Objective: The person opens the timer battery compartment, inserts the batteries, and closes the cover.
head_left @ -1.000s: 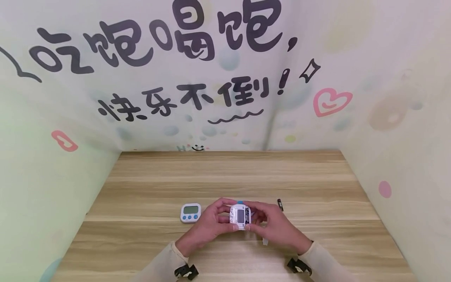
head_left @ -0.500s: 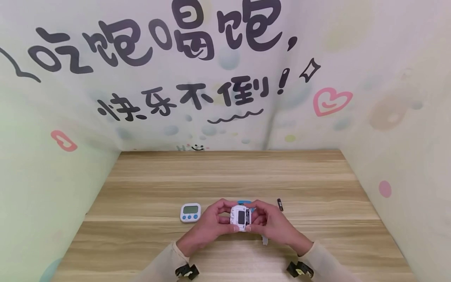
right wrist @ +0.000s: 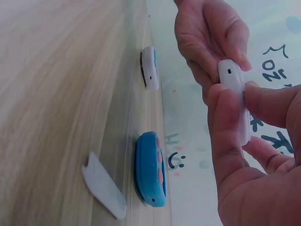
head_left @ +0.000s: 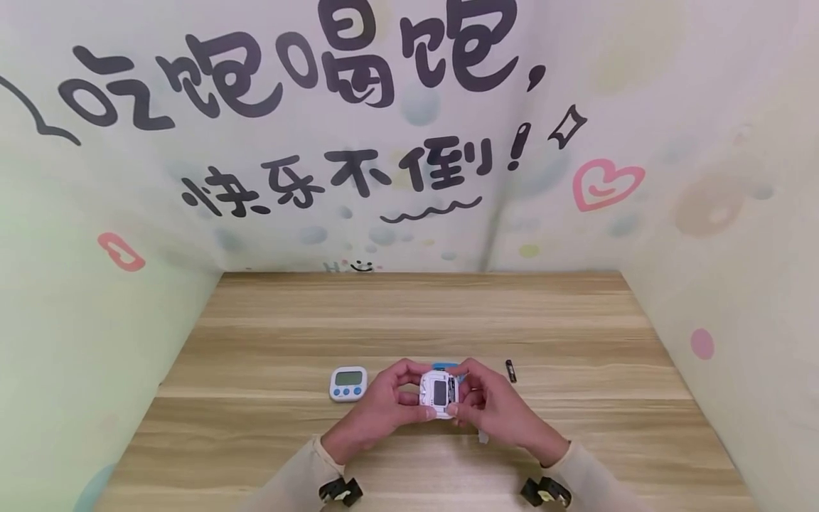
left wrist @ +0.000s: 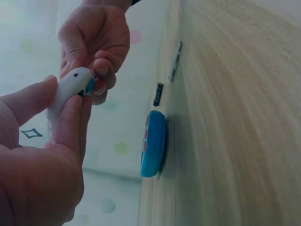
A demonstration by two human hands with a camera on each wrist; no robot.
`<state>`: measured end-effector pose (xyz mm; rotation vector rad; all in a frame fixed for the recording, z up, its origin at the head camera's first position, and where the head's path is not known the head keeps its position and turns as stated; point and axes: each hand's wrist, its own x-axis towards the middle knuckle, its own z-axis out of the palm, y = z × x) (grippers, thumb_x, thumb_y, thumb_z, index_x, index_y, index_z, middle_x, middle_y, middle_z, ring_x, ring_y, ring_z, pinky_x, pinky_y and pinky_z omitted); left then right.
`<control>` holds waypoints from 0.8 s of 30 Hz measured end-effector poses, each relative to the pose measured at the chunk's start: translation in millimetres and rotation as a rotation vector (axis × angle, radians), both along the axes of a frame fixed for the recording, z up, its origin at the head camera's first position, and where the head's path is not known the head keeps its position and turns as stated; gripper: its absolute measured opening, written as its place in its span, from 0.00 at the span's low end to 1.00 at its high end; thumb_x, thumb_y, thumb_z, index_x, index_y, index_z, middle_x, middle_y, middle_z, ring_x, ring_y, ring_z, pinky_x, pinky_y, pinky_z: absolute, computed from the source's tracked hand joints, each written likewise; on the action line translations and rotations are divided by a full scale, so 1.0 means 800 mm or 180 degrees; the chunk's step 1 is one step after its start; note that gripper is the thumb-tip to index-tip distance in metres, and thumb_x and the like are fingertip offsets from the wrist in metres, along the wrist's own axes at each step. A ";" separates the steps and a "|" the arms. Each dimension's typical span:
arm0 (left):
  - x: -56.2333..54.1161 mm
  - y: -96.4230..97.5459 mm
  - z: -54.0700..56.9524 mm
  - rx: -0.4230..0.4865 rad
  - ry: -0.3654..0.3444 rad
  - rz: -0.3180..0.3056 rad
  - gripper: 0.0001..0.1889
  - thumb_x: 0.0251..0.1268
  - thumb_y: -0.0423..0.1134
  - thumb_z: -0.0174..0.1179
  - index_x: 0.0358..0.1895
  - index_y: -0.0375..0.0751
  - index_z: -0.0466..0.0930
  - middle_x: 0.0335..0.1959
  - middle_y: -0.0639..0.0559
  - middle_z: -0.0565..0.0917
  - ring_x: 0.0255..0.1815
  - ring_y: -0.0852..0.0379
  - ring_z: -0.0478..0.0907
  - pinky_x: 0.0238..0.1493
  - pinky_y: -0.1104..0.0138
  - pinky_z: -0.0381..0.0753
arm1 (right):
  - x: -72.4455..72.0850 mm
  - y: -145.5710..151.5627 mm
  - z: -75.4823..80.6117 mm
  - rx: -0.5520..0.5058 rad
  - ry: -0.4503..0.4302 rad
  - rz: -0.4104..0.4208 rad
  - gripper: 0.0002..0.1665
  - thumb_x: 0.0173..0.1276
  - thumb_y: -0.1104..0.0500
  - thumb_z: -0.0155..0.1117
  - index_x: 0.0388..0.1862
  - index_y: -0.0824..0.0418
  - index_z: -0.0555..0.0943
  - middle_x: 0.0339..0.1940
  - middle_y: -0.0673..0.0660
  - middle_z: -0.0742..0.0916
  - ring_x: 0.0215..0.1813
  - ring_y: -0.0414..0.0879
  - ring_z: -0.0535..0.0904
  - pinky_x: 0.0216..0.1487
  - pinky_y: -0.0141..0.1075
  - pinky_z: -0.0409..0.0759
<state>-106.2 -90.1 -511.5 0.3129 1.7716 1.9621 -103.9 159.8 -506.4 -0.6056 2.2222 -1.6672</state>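
Both hands hold a white digital timer (head_left: 439, 395) over the table, its back turned up toward the head camera. A battery (head_left: 452, 389) lies in the uncovered slot at the right side of that back. My left hand (head_left: 379, 407) pinches the timer's left side between thumb and fingers. On the other side my right hand (head_left: 502, 411) grips it, the thumb tip at the lower end of the battery slot. In the right wrist view the timer's narrow white edge (right wrist: 231, 75) shows between the fingers of both hands.
Behind the hands lies a blue timer (left wrist: 154, 143), mostly hidden in the head view. A second white timer (head_left: 348, 384) with blue buttons is to the left. A loose battery (head_left: 510, 371) lies at right, and a white battery cover (right wrist: 104, 186) rests near the right hand.
The held timer has tilted slightly, and more of the blue timer shows behind it. Both hands keep their hold. The head view has shifted a little.
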 end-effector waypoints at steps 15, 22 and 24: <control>-0.001 0.004 0.005 0.0036 0.0017 0.0024 0.33 0.60 0.24 0.74 0.69 0.35 0.72 0.61 0.38 0.81 0.52 0.48 0.89 0.51 0.62 0.92 | -0.003 -0.003 0.007 -0.0082 -0.0233 -0.0045 0.26 0.73 0.64 0.71 0.66 0.60 0.72 0.34 0.62 0.81 0.29 0.56 0.88 0.32 0.52 0.92; 0.000 0.006 0.005 -0.0010 -0.0007 0.0064 0.34 0.60 0.24 0.74 0.69 0.38 0.72 0.60 0.40 0.81 0.52 0.47 0.90 0.51 0.62 0.92 | -0.004 0.000 0.009 -0.0055 -0.0168 -0.0043 0.24 0.74 0.64 0.71 0.65 0.60 0.74 0.34 0.62 0.80 0.27 0.58 0.86 0.30 0.51 0.91; -0.001 0.006 0.002 0.0016 -0.0035 0.0071 0.34 0.61 0.24 0.73 0.70 0.37 0.71 0.61 0.38 0.81 0.53 0.47 0.89 0.52 0.62 0.91 | -0.007 0.001 0.009 0.0014 -0.0165 -0.0059 0.25 0.74 0.62 0.71 0.66 0.59 0.75 0.34 0.62 0.81 0.27 0.56 0.87 0.31 0.51 0.91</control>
